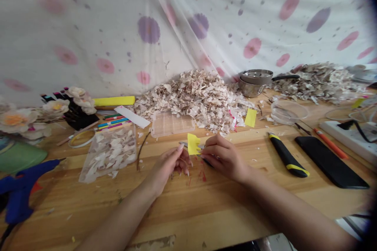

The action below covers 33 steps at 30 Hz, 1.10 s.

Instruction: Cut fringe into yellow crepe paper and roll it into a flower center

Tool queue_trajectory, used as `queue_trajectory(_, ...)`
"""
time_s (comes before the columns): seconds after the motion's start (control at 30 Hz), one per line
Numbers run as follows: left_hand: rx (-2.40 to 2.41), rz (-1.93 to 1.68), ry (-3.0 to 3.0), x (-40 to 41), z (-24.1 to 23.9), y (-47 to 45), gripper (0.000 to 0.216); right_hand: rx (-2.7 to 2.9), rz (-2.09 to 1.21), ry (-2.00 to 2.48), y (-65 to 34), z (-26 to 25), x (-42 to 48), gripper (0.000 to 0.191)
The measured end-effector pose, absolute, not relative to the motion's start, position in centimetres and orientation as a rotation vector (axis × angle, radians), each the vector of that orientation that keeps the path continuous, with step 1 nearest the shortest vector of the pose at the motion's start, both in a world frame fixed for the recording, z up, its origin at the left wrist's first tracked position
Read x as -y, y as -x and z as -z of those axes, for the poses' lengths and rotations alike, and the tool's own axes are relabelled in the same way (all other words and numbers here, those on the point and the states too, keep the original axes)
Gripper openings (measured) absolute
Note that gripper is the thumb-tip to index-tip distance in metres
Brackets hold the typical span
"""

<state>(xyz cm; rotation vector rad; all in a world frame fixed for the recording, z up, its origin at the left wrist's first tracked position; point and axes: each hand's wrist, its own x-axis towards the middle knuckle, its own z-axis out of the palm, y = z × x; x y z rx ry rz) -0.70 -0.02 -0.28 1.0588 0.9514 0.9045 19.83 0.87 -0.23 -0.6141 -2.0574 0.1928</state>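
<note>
A small piece of yellow paper (193, 144), its right edge ragged, stands upright between my hands above the table. My right hand (224, 157) is closed, its fingertips pinching at the paper's right edge. A thin grey metal tip (183, 143) shows left of the paper, and a dark piece shows under my right fingers; whether they are one tool I cannot tell. My left hand (172, 161) is closed just left of the paper, thumb and fingers curled together near the metal tip. What it holds, if anything, is hidden. Red scraps (203, 176) lie below.
A heap of pale petal-like flakes (200, 98) fills the back. A clear tray (172, 123) and bag of petals (110, 151) lie left, with a blue glue gun (22, 188). At right are a utility knife (287, 155), black phone-like slab (331, 160) and power strip (350, 137).
</note>
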Motion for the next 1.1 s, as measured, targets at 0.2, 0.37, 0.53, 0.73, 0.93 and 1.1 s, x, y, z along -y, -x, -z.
queue_trajectory(0.2, -0.946, -0.936, -1.208, 0.3, 0.0, 0.8, 0.030, 2.171, -0.048, 0.532, -19.9, -0.2, -0.7, 0.010)
queue_trajectory(0.37, -1.025, -0.960, -1.617, 1.3, -1.0, 0.7, 0.023, 2.188, -0.312, 0.546, -19.7, -1.1, 0.0, 0.015)
queue_trajectory(0.53, -1.110, -1.003, -2.142, 2.0, -1.4, 0.6, 0.018, 2.056, -0.416, 0.635, -19.6, -1.5, 0.2, 0.015)
queue_trajectory(0.73, -1.107, -0.866, -2.640, 1.8, -0.7, 0.6, 0.014, 2.060, -0.663, 0.723, -19.5, -1.2, 0.3, 0.012)
queue_trajectory(0.93, -1.081, -0.827, -2.758, 1.9, -0.5, 0.5, 0.015, 2.045, -0.911, 0.842, -19.2, -0.5, 0.4, 0.014)
queue_trajectory(1.1, -1.038, -0.822, -2.713, 2.0, -0.2, 0.5, 0.016, 2.044, -0.947, 0.794, -19.1, -0.6, 0.4, 0.017)
